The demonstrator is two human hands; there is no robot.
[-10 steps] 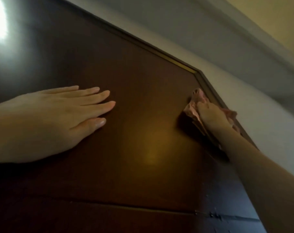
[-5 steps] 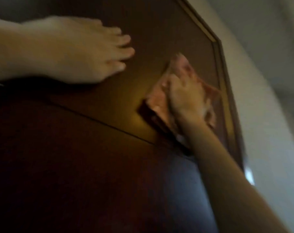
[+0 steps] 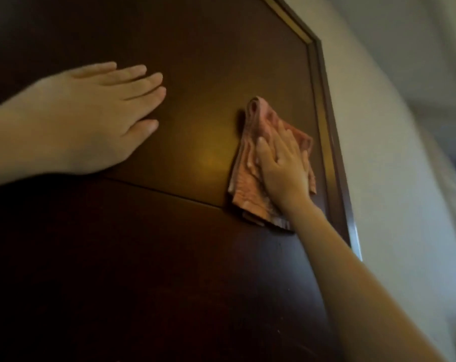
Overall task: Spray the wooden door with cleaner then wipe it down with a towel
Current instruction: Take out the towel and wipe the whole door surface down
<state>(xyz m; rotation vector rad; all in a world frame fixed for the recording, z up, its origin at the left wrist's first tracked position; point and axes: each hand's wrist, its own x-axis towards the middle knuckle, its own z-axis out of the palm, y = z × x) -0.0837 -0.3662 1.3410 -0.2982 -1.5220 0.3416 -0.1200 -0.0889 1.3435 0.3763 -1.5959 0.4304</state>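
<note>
A dark brown wooden door (image 3: 195, 61) fills most of the head view, seen from below. A crumpled pink towel (image 3: 250, 142) lies flat against its upper right panel, close to the door's raised edge trim. My right hand (image 3: 281, 163) presses on the towel with fingers spread over it. My left hand (image 3: 99, 111) rests flat on the door to the left, fingers together, holding nothing. No spray bottle is in view.
The door frame trim (image 3: 326, 121) runs down the right of the panel. A pale wall (image 3: 391, 126) lies beyond it on the right. A horizontal seam (image 3: 164, 190) crosses the door below both hands.
My right hand has slid the towel down from the panel's top right corner toward the seam. The view has tilted; my left hand stays flat on the door.
</note>
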